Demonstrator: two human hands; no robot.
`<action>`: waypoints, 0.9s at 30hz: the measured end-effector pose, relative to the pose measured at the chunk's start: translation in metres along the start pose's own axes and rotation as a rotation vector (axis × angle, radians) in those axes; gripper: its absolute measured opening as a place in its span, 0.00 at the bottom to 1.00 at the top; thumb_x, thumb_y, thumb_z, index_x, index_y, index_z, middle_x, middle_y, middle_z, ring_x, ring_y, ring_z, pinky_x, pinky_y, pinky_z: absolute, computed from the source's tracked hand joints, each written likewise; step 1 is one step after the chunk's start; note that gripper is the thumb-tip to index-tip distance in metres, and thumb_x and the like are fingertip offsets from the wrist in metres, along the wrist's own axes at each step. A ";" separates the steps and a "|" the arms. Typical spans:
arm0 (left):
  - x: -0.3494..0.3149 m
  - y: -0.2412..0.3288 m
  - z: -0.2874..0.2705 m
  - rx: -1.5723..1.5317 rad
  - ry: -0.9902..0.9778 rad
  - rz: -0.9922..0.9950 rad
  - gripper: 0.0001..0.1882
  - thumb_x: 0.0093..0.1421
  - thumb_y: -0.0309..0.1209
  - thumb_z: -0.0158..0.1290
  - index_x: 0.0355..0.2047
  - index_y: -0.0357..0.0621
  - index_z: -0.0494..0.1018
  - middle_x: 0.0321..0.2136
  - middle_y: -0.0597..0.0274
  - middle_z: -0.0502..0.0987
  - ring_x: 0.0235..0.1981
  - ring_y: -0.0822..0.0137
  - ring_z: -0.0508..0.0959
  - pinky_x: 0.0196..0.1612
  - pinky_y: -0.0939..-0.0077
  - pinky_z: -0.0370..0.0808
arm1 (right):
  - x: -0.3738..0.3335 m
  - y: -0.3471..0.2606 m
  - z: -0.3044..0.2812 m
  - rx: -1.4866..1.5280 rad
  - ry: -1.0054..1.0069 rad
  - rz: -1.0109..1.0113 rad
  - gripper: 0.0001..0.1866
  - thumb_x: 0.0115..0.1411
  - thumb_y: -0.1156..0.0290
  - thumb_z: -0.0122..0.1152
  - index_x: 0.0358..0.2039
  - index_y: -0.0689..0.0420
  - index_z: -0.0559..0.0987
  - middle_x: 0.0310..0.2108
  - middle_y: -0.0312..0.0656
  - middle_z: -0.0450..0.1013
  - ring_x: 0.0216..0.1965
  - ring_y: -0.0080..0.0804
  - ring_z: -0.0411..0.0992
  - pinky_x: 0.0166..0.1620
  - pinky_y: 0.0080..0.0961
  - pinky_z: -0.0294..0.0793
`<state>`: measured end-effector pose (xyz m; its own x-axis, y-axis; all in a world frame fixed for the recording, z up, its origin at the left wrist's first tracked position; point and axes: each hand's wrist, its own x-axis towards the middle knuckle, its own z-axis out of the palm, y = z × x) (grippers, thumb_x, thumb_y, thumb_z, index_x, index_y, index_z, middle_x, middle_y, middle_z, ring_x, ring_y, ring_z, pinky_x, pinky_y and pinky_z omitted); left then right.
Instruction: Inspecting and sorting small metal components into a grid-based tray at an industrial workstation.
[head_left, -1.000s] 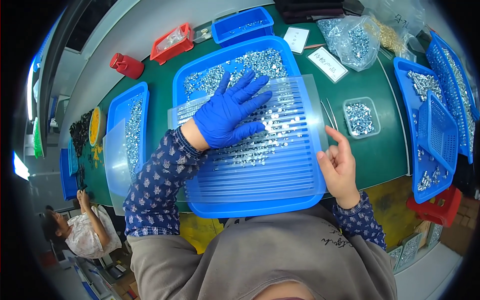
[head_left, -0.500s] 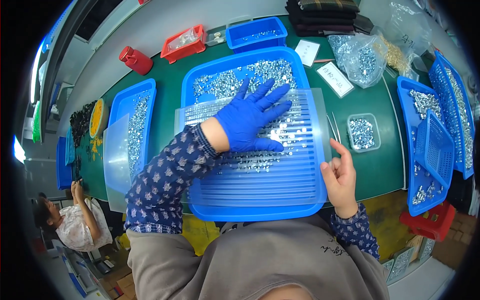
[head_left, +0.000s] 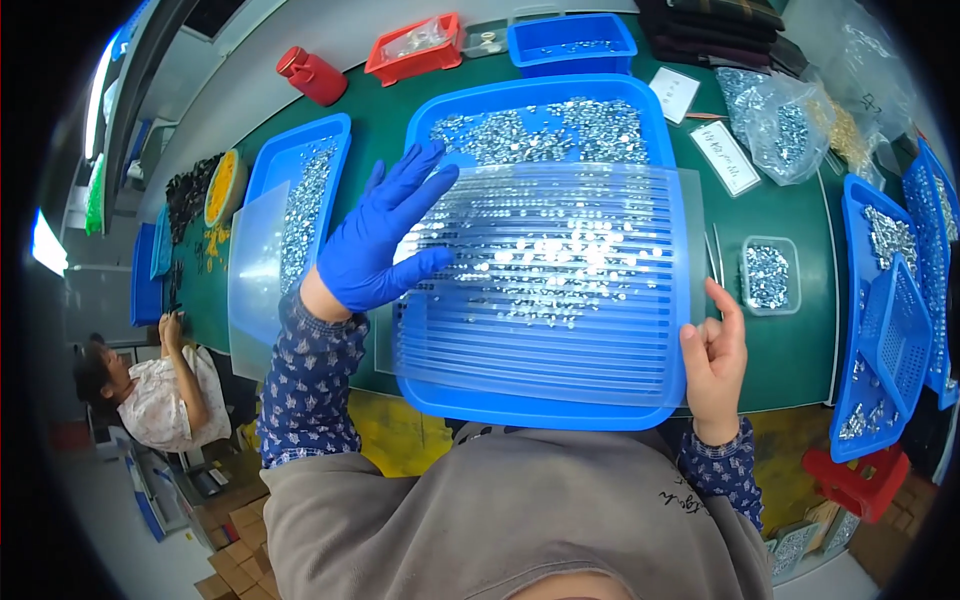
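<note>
A translucent ridged sheet [head_left: 540, 350] lies over the near part of a large blue tray [head_left: 425, 112]. Small shiny metal pieces [head_left: 590, 250] lie scattered on its grooves, and more are heaped at the tray's far end. My left hand [head_left: 385, 240], in a blue glove, hovers open at the sheet's left side with fingers apart, holding nothing. Beside the right rim is my bare right hand [head_left: 715, 365], thumb and index finger stretched apart, other fingers curled. Its thumb is at the sheet's edge; firm contact is unclear. Metal tweezers [head_left: 715, 258] lie just beyond the index finger.
A clear square tub [head_left: 795, 295] of metal pieces stands right of the tweezers. Left is another blue tray [head_left: 340, 135] with a clear sheet [head_left: 255, 290]. Behind stand a red bin [head_left: 380, 68], a blue bin [head_left: 575, 58] and bags [head_left: 790, 130]. A co-worker [head_left: 170, 400] sits far left.
My left hand has lifted and swung left off the middle of the sheet, uncovering the pieces there. The whole view has shifted; my right hand keeps its place by the sheet's right edge.
</note>
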<state>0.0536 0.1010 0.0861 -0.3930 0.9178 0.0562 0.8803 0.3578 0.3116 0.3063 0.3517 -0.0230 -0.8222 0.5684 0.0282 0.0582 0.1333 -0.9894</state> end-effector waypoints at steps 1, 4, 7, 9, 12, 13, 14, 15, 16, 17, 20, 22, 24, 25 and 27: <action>-0.009 -0.002 -0.001 0.003 0.002 -0.010 0.35 0.56 0.45 0.52 0.62 0.48 0.56 0.63 0.49 0.51 0.65 0.47 0.48 0.63 0.46 0.42 | 0.001 -0.001 -0.001 0.003 -0.010 -0.002 0.26 0.59 0.76 0.54 0.57 0.64 0.61 0.15 0.26 0.55 0.18 0.11 0.53 0.23 0.11 0.52; -0.039 -0.007 0.004 -0.066 0.083 -0.069 0.34 0.56 0.40 0.53 0.61 0.46 0.57 0.63 0.50 0.52 0.65 0.49 0.50 0.63 0.49 0.43 | -0.001 -0.004 0.002 -0.004 0.007 0.019 0.26 0.58 0.76 0.53 0.57 0.64 0.60 0.16 0.26 0.55 0.19 0.11 0.54 0.24 0.10 0.52; -0.062 -0.006 0.011 -0.102 0.199 -0.169 0.32 0.57 0.36 0.53 0.60 0.44 0.58 0.62 0.48 0.54 0.63 0.49 0.54 0.62 0.54 0.49 | -0.002 -0.004 0.003 0.026 0.028 0.039 0.26 0.58 0.76 0.54 0.57 0.63 0.60 0.16 0.25 0.56 0.19 0.11 0.54 0.25 0.10 0.52; -0.078 -0.012 0.024 -0.098 0.304 -0.137 0.30 0.58 0.33 0.52 0.60 0.42 0.58 0.60 0.45 0.57 0.61 0.50 0.58 0.61 0.62 0.55 | -0.003 -0.003 0.000 0.018 0.024 0.034 0.26 0.58 0.75 0.54 0.57 0.63 0.61 0.16 0.25 0.56 0.19 0.11 0.54 0.25 0.10 0.52; -0.112 -0.016 0.055 -0.122 0.415 -0.316 0.27 0.60 0.31 0.51 0.59 0.41 0.59 0.54 0.44 0.65 0.55 0.51 0.68 0.54 0.68 0.65 | -0.002 -0.002 0.000 -0.005 0.032 0.029 0.28 0.59 0.75 0.54 0.59 0.64 0.59 0.16 0.25 0.56 0.19 0.11 0.54 0.25 0.10 0.52; -0.120 -0.013 0.066 -0.279 0.455 -0.480 0.26 0.61 0.32 0.49 0.58 0.40 0.60 0.49 0.45 0.70 0.49 0.54 0.72 0.49 0.70 0.67 | -0.001 -0.004 0.001 -0.005 0.036 0.034 0.28 0.59 0.75 0.54 0.59 0.64 0.59 0.17 0.24 0.57 0.20 0.10 0.53 0.26 0.09 0.51; -0.124 -0.007 0.073 -0.443 0.486 -0.641 0.24 0.62 0.32 0.47 0.58 0.39 0.61 0.44 0.45 0.74 0.43 0.56 0.76 0.45 0.72 0.70 | -0.003 -0.004 0.001 -0.009 0.043 0.043 0.28 0.59 0.76 0.53 0.59 0.65 0.58 0.18 0.24 0.57 0.21 0.09 0.53 0.26 0.08 0.51; -0.127 -0.003 0.077 -0.454 0.489 -0.632 0.24 0.62 0.32 0.47 0.58 0.39 0.61 0.44 0.45 0.74 0.43 0.56 0.76 0.45 0.72 0.70 | -0.003 -0.003 0.001 -0.020 0.050 0.039 0.28 0.59 0.76 0.53 0.59 0.65 0.58 0.18 0.24 0.57 0.21 0.09 0.53 0.26 0.08 0.51; -0.128 0.002 0.079 -0.470 0.432 -0.699 0.23 0.63 0.32 0.46 0.57 0.38 0.61 0.37 0.47 0.76 0.36 0.60 0.76 0.40 0.73 0.70 | -0.001 -0.001 -0.001 -0.048 0.013 0.065 0.28 0.59 0.76 0.53 0.59 0.66 0.59 0.18 0.24 0.57 0.21 0.09 0.53 0.25 0.09 0.51; -0.128 0.008 0.082 -0.488 0.381 -0.773 0.22 0.63 0.32 0.45 0.57 0.38 0.62 0.31 0.49 0.77 0.30 0.64 0.77 0.35 0.74 0.71 | 0.001 -0.002 -0.004 -0.081 -0.034 0.088 0.27 0.59 0.76 0.53 0.59 0.67 0.60 0.18 0.24 0.58 0.20 0.09 0.53 0.25 0.09 0.51; -0.122 0.013 0.090 -0.424 0.483 -0.695 0.22 0.64 0.32 0.43 0.57 0.38 0.62 0.20 0.50 0.72 0.21 0.66 0.73 0.28 0.73 0.69 | 0.001 -0.025 -0.001 -0.050 -0.009 0.033 0.27 0.59 0.72 0.54 0.57 0.68 0.62 0.17 0.24 0.59 0.19 0.08 0.53 0.22 0.09 0.50; -0.120 0.015 0.092 -0.436 0.453 -0.740 0.22 0.64 0.32 0.43 0.57 0.38 0.62 0.18 0.50 0.71 0.19 0.65 0.72 0.26 0.71 0.68 | 0.001 -0.053 0.000 0.025 0.001 0.019 0.28 0.60 0.68 0.53 0.58 0.68 0.62 0.17 0.24 0.61 0.19 0.08 0.54 0.22 0.08 0.49; -0.122 0.007 0.101 -0.410 0.498 -0.704 0.22 0.64 0.33 0.43 0.57 0.40 0.62 0.19 0.48 0.72 0.20 0.59 0.74 0.27 0.68 0.68 | 0.001 -0.066 0.001 0.018 0.001 -0.008 0.28 0.60 0.69 0.54 0.58 0.68 0.62 0.17 0.24 0.60 0.19 0.08 0.54 0.22 0.09 0.50; -0.123 0.005 0.102 -0.394 0.521 -0.688 0.21 0.64 0.34 0.42 0.57 0.41 0.63 0.20 0.47 0.72 0.21 0.56 0.75 0.27 0.67 0.69 | 0.002 -0.071 0.001 0.017 0.001 -0.027 0.27 0.60 0.69 0.54 0.58 0.68 0.62 0.17 0.24 0.60 0.19 0.09 0.54 0.23 0.09 0.50; -0.121 0.008 0.101 -0.378 0.514 -0.707 0.21 0.64 0.33 0.42 0.57 0.42 0.62 0.21 0.46 0.72 0.22 0.55 0.75 0.27 0.66 0.69 | 0.003 -0.075 0.001 0.024 -0.004 -0.035 0.27 0.60 0.69 0.53 0.57 0.68 0.61 0.17 0.25 0.62 0.19 0.09 0.55 0.23 0.09 0.51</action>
<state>0.1353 0.0098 -0.0141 -0.9496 0.2900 0.1192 0.2849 0.6394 0.7141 0.2987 0.3428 0.0512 -0.8260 0.5603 0.0622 0.0161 0.1338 -0.9909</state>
